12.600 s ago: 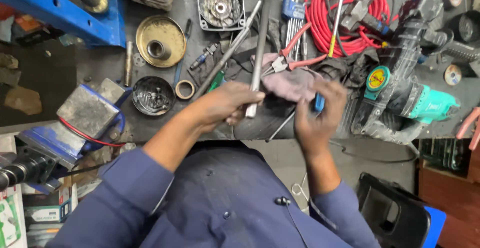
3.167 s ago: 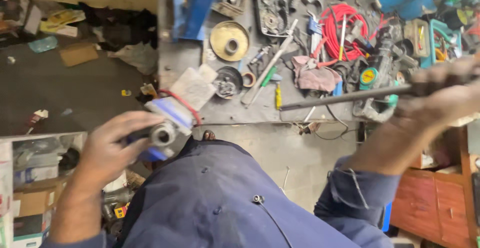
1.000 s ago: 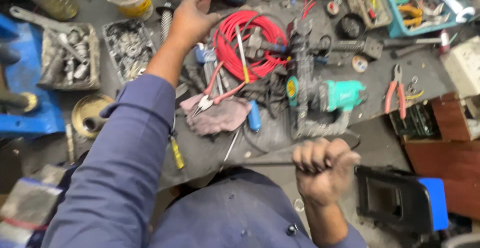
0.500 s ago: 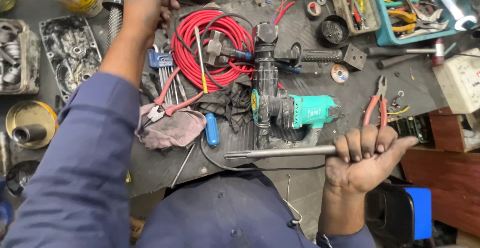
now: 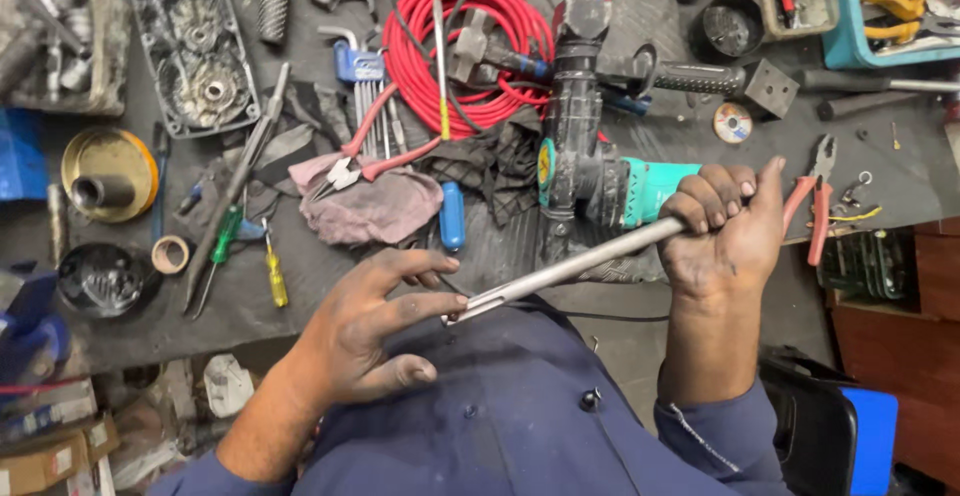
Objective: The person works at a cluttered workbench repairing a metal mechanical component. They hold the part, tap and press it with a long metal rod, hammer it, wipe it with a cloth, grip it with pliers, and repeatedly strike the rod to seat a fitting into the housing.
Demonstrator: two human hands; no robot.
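Right hand [image 5: 725, 231] grips the metal rod [image 5: 565, 271]; open left hand [image 5: 365, 331] touches its tip

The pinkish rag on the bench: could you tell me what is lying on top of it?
On the pinkish rag lie the jaws of red-handled pliers, handles running up toward the red cable coil. Whatever is beneath the rag is covered.

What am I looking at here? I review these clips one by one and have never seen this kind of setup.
One camera, worn on a person's head, looks down at their two bare hands over a cluttered workbench. The right hand grips a long metal rod; the left hand, open, touches its slotted end. On the bench lie a green and black power drill, a red coiled cable, red-handled pliers, screwdrivers, a rag and hex keys.
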